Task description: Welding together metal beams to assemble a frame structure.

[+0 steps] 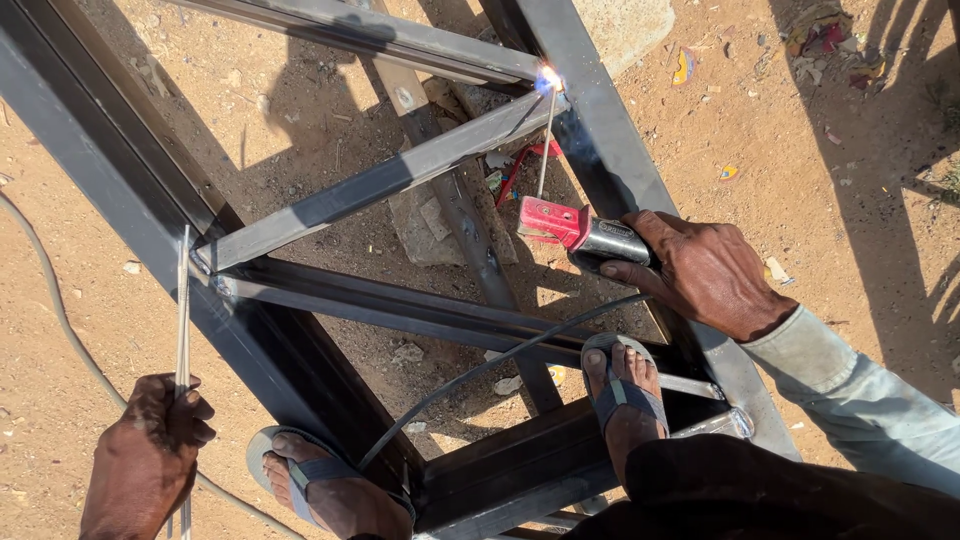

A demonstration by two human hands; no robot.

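Feet: two, in grey-strapped sandals; left foot [320,490] on the sandy ground beside the frame, right foot [625,390] planted on a lower bar.
Left hand [150,455]: closed in a fist round a bundle of spare welding rods [183,310], held upright, tips reaching up across the frame's left corner.
Cable [500,362]: black, curving from near the left foot up across the frame's opening toward the right hand.
Steel frame [330,300]: dark square tubing, laid flat on the ground; one lighter diagonal bar [380,182] running from the left corner up to the far joint.
Right hand [700,270]: wrapped tight round the dark grip of the electrode holder [575,232], red-jawed, resting over the right-hand bar.
Electrode [545,145]: thin rod clamped in the holder, pointing away and up.
Arc [548,78]: bright spark at the electrode's tip, on the joint of diagonal and far bars.
Under the frame: flat stones [430,225] and a wooden batten, part-hidden by tubing.
Ground [780,120]: reddish sand, scattered litter at far right.
Containers: cannot tell of any.
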